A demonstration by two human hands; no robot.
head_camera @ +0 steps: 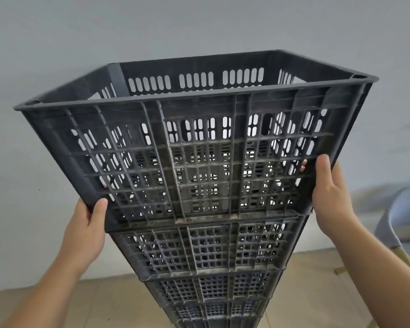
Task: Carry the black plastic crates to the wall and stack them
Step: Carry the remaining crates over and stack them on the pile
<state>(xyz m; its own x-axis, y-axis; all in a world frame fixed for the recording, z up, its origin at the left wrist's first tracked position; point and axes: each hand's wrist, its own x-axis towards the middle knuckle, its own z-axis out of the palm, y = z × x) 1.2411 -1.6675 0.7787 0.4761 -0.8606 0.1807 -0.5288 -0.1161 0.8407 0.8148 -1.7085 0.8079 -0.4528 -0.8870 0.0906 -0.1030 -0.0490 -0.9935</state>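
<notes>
Counting from the top, one black crate [199,162] sits on a stack [211,252] of at least three more. A further one or two may be crowded at the bottom edge, where the view squeezes them too tight to tell apart. Two hands hold the black crate low down at its near corners. The left hand [85,230] grips the lower left corner with its thumb laid on the near face. The right hand [327,195] clasps the lower right corner, thumb in front and fingertips curled through the side slots. The crate's base meets the rim of the one beneath. Through its slotted sides only the pale grey wall [199,24] close behind shows. One chair [405,221] stands to the right on the beige floor [104,304].
</notes>
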